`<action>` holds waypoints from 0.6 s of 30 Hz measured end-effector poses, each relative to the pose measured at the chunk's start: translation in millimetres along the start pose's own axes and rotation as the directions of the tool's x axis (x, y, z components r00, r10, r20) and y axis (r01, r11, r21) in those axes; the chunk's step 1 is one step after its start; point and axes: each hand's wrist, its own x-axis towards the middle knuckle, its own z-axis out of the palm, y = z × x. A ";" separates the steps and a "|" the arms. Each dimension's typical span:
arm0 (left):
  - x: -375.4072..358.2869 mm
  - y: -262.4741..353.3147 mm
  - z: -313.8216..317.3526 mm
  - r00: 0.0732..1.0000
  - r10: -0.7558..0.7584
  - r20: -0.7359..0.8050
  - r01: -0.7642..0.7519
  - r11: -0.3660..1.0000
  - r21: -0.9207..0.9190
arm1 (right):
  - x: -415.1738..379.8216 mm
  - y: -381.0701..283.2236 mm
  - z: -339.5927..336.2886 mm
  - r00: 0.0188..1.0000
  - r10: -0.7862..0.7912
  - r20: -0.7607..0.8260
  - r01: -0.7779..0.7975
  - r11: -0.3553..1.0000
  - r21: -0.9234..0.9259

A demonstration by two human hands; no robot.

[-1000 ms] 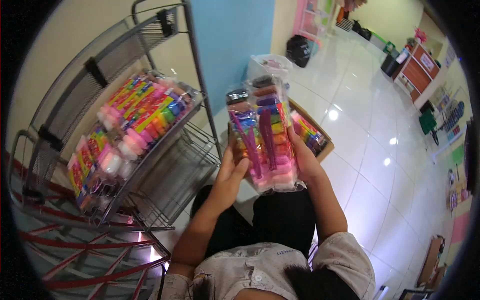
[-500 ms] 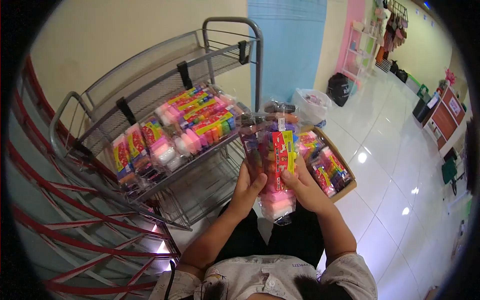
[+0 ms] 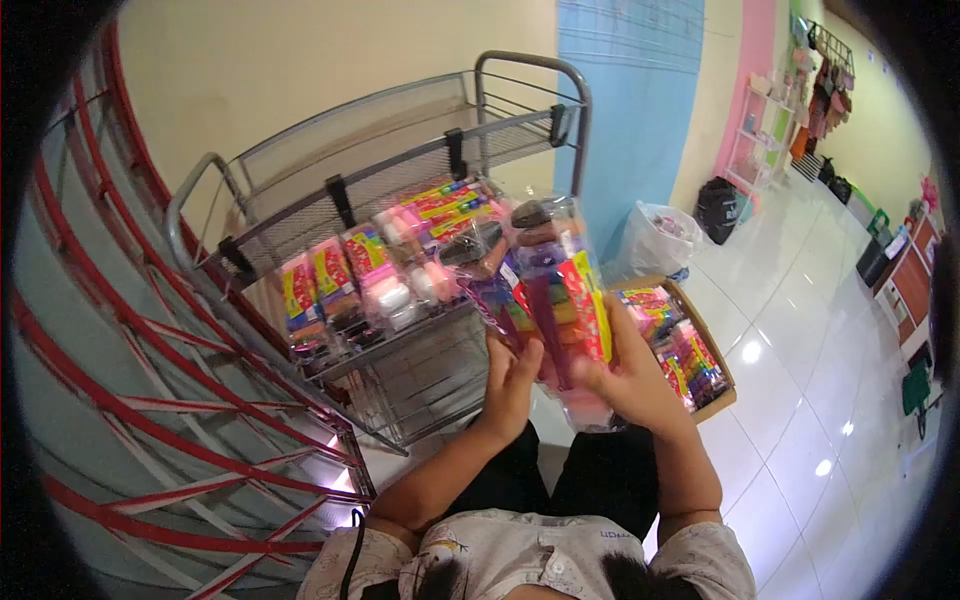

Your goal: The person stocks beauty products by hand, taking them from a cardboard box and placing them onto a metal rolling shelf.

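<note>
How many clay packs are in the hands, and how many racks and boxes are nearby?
Clay packs held in both hands: 2
Wire rack: 1
Cardboard box of packs: 1
Total: 4

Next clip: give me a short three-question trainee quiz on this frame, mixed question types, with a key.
1. True or false: both the left hand and the right hand grip the clay packs.
2. Where does the cardboard box of further packs stand?
A. on the wire rack's top shelf
B. on the floor to the person's right
C. on the person's lap
3. Fill in: the wire rack has coloured packs lined up on its ____ shelf.

Key: 1 true; 2 B; 3 upper.
</note>
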 end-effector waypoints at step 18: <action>-6.8 253.5 -39.7 0.458 0.860 0.225 -0.718 0.209 0.664 | 194.3 -198.2 37.6 0.870 -0.359 0.338 0.405 0.911 -0.075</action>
